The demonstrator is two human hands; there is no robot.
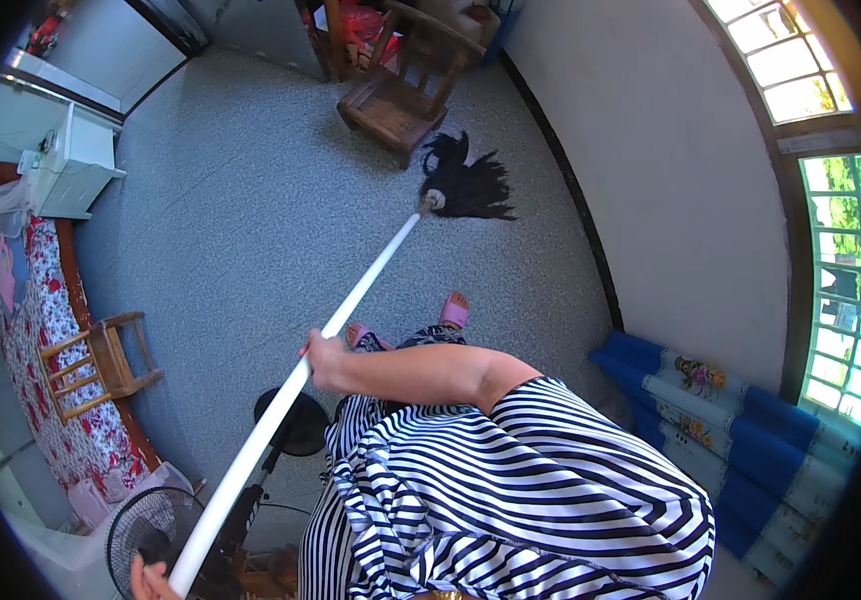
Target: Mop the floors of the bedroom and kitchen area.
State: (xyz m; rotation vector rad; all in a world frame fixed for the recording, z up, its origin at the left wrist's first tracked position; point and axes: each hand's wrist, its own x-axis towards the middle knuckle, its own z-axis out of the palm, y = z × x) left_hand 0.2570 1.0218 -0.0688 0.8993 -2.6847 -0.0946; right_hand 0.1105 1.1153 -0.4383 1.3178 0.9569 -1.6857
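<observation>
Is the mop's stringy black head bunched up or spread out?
Spread out: the black mop strands fan across the grey floor, with loose ends pointing apart.

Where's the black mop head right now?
Head view: the black mop head lies on the grey floor, upper half, slightly right of centre, at the far end of the white pole, beside a wooden chair.

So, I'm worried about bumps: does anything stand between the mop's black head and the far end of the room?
Yes: a wooden chair stands on the floor just beyond the black mop head, slightly to its left.
</observation>
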